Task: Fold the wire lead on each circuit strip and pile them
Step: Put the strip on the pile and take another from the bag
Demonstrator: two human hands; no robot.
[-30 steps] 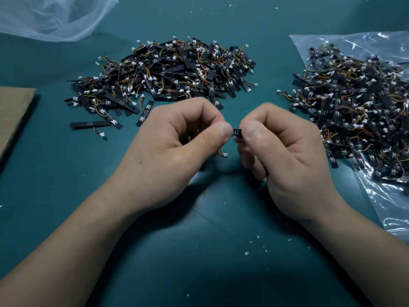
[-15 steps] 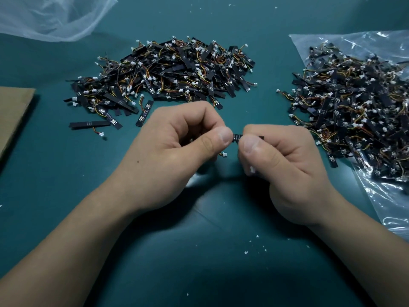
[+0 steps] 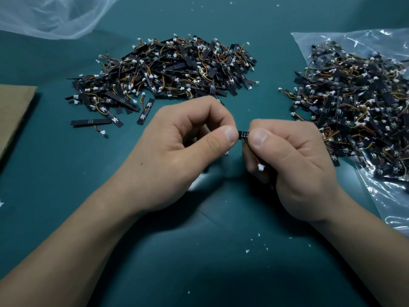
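A small black circuit strip [image 3: 243, 134] is pinched between both thumbs at the centre of the view. My left hand [image 3: 183, 149] grips its left end with thumb and curled fingers. My right hand [image 3: 292, 160] grips its right end; most of the strip is hidden inside that fist. A white connector [image 3: 261, 167] on the strip's wire lead pokes out under my right fingers. One pile of black strips with wire leads [image 3: 168, 69] lies on the table behind my hands. A second pile [image 3: 358, 100] lies on a clear plastic bag at the right.
The table has a teal cover [image 3: 199, 251] dotted with white crumbs. A clear plastic bag [image 3: 389, 196] reaches down the right side. Another crumpled bag [image 3: 51, 14] lies at the back left. A cardboard sheet [image 3: 13, 111] sits at the left edge.
My right hand has turned so the strip lies level between the thumbs. The white connector has swung from under my left thumb to under my right fingers.
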